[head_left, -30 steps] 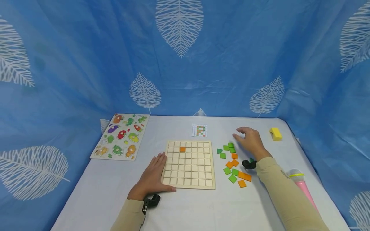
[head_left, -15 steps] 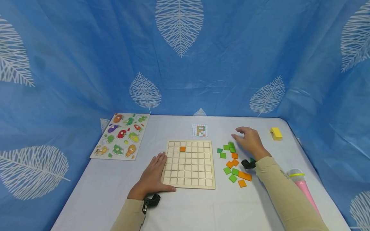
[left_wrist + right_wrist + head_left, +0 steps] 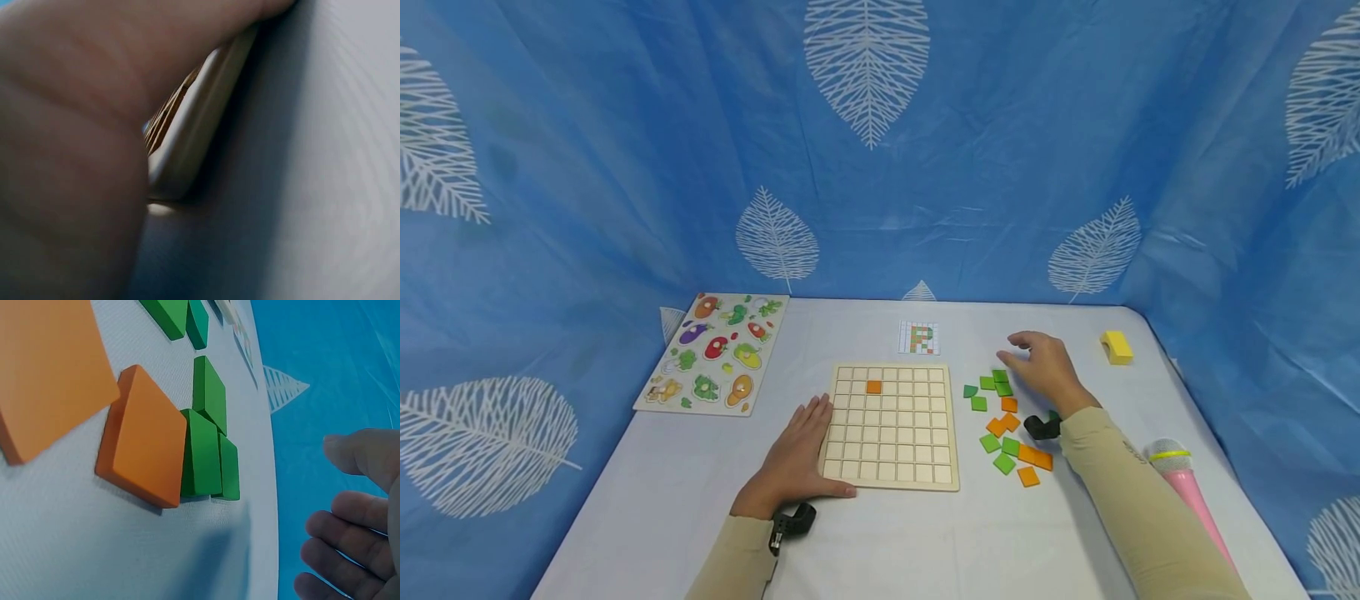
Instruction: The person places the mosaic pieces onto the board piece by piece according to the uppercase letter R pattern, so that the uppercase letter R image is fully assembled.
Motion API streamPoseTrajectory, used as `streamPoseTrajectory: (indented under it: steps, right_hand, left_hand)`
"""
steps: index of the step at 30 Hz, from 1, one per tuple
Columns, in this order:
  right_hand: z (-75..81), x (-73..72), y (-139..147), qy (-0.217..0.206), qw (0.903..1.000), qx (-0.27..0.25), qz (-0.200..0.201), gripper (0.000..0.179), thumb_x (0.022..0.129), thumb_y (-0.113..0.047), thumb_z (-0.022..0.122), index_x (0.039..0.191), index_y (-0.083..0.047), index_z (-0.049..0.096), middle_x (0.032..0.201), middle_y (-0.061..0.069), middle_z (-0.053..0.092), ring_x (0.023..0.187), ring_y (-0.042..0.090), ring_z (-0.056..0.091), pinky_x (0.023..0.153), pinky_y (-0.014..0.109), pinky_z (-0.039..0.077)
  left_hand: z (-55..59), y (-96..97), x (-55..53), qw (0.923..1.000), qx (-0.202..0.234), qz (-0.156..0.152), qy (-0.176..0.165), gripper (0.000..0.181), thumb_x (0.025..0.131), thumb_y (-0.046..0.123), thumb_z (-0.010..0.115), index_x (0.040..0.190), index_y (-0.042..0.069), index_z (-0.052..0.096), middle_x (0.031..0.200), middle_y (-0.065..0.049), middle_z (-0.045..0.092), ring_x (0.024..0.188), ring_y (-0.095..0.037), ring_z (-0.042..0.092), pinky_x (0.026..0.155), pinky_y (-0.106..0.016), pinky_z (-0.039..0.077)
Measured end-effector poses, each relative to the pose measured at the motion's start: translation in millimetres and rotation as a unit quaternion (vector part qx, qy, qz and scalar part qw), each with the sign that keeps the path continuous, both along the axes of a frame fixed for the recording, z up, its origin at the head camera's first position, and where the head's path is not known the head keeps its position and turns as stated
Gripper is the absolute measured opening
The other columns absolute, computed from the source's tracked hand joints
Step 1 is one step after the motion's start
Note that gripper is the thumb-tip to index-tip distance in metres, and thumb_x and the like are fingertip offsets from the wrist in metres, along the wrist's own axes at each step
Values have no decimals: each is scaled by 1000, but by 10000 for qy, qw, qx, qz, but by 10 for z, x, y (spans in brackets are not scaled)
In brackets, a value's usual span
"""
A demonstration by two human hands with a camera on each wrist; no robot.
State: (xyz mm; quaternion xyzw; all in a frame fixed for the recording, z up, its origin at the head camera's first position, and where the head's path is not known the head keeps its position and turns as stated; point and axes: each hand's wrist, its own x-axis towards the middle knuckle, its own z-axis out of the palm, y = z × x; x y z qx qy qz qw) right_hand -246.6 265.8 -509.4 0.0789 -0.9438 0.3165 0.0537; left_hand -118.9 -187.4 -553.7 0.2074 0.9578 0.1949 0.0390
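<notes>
My left hand [image 3: 793, 462] rests at the near-left corner of a wooden grid board [image 3: 895, 429], fingers straight along its left side and thumb along the near edge. The left wrist view shows the palm close to the board's rim [image 3: 194, 125]. One orange square tile [image 3: 874, 387] sits in the board's second row from the back. Over the table's right part hovers my right hand [image 3: 1047, 367], fingers loosely bent, thumb apart, holding nothing. Beside and below it lie loose green tiles [image 3: 979, 404] and orange tiles [image 3: 1028, 477]. The right wrist view shows an orange tile [image 3: 147, 437] against green ones [image 3: 203, 453].
A small pattern card [image 3: 919, 338] lies behind the board. At the back left is a vegetable puzzle board [image 3: 703, 368]. A yellow block [image 3: 1117, 348] and a pink toy microphone [image 3: 1186, 487] lie on the right side. Blue curtain [image 3: 970, 167] surrounds the table.
My right hand has drifted slightly left, toward the loose tiles. The left hand, the board and the tiles have stayed in place.
</notes>
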Motion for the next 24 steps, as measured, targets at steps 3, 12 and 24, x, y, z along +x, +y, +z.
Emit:
streamPoseTrajectory:
  steps: [3,12,24]
  right_hand:
    - [-6,0,-13,1,10000,28,-11,47,99,-28,77,132,4,69,127,24,68,116,43,63,101,61,50]
    - [-10,-3,-44,-90,9999,61,-50,47,98,-30,79,130,4,70,127,23,69,115,42,63,101,60,51]
    - [-45,-6,-55,-216,9997,96,-21,45,99,-27,78,130,4,70,126,22,69,115,41,63,103,60,50]
  left_hand:
    - [6,2,0,10000,-34,2,-1,151,62,91,74,165,-4,20,173,-16,16,160,-28,7,127,-44,8]
    - [5,7,-2,10000,-43,35,-24,150,61,90,75,165,-4,20,173,-15,16,160,-28,7,127,-44,8]
    - [12,10,3,10000,16,68,-42,151,60,90,76,166,-3,21,173,-15,17,160,-27,7,127,-44,8]
